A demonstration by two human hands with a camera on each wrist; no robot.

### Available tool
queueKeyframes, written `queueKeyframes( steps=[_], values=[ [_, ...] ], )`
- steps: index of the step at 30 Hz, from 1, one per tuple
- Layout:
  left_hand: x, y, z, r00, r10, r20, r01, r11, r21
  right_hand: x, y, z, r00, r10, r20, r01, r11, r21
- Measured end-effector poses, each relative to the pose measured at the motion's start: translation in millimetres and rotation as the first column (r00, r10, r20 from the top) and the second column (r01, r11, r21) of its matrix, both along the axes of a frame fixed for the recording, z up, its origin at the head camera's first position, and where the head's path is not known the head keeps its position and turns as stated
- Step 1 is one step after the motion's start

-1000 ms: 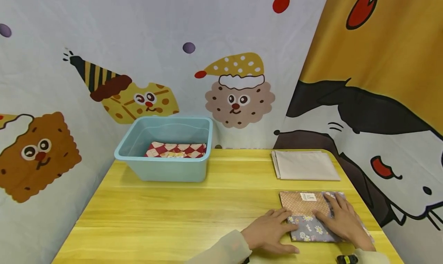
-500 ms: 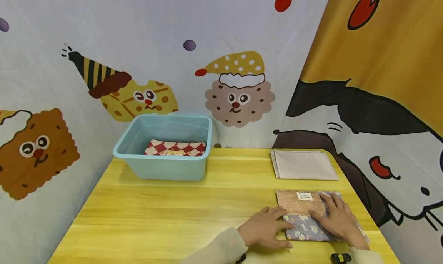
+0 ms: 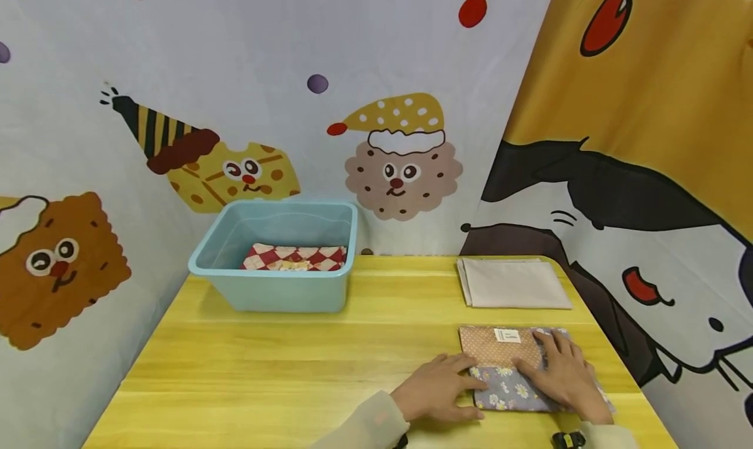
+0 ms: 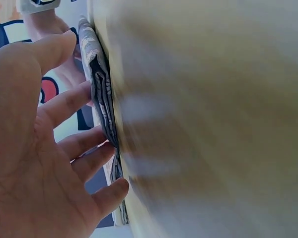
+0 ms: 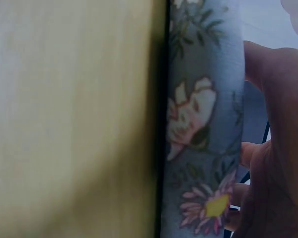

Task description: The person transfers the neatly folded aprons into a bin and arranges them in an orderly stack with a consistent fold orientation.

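A folded cloth (image 3: 500, 387), grey-blue with daisies and an orange dotted panel bearing a white label (image 3: 508, 335), lies flat at the table's right front. My right hand (image 3: 565, 377) rests on top of its right part, fingers spread. My left hand (image 3: 438, 390) has its fingertips at the cloth's left edge, fingers extended. In the left wrist view, several stacked layers of the folded cloth (image 4: 102, 94) show beside the left hand's fingers (image 4: 69, 106). The right wrist view shows the cloth's thick flowered fold (image 5: 203, 124) close up, with the right hand (image 5: 283, 134) beyond it.
A light blue plastic bin (image 3: 270, 292) stands at the back left, with a red-and-white checked folded cloth (image 3: 294, 255) inside. Behind the flowered cloth lies a folded beige cloth (image 3: 514, 283). The yellow wooden table (image 3: 265, 370) meets a cartoon-printed curtain (image 3: 382, 37) at the back.
The head view has shifted slightly, so everything sits a little further left. Both hands keep their places on the flowered cloth; nothing has been picked up or let go.
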State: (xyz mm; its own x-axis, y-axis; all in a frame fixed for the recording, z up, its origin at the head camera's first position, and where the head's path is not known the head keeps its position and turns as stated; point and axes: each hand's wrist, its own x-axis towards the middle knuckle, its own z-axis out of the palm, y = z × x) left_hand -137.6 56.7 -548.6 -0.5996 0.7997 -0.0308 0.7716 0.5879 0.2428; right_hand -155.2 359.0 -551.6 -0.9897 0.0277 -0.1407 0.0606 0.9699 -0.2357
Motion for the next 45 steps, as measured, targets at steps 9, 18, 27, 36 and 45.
queueKeyframes(
  steps=[9, 18, 27, 36, 45],
  values=[
    [-2.2, -15.7, -0.3, 1.000, 0.023, 0.017, -0.024, 0.998, 0.054, -2.2, -13.3, 4.3, 0.999, 0.036, -0.024, -0.036, 0.999, -0.012],
    [-1.0, -31.2, -2.6, 0.998, 0.044, 0.034, -0.047, 0.995, 0.088, -0.7, -27.5, 1.1, 0.997, 0.065, -0.039, -0.065, 0.998, 0.013],
    [-5.8, -45.8, 0.2, 0.996, 0.055, 0.077, -0.063, 0.992, 0.111, -3.5, -43.1, 5.7, 0.996, 0.084, -0.024, -0.084, 0.996, -0.001],
    [-5.8, -66.3, 0.5, 0.985, 0.108, 0.132, -0.126, 0.983, 0.135, -7.9, -69.1, 9.4, 0.995, 0.097, -0.032, -0.097, 0.995, -0.008],
    [-5.0, -86.8, 1.1, 0.982, 0.141, 0.130, -0.161, 0.973, 0.167, -9.8, -93.1, 11.4, 0.995, 0.097, -0.033, -0.097, 0.995, -0.015]
  ],
)
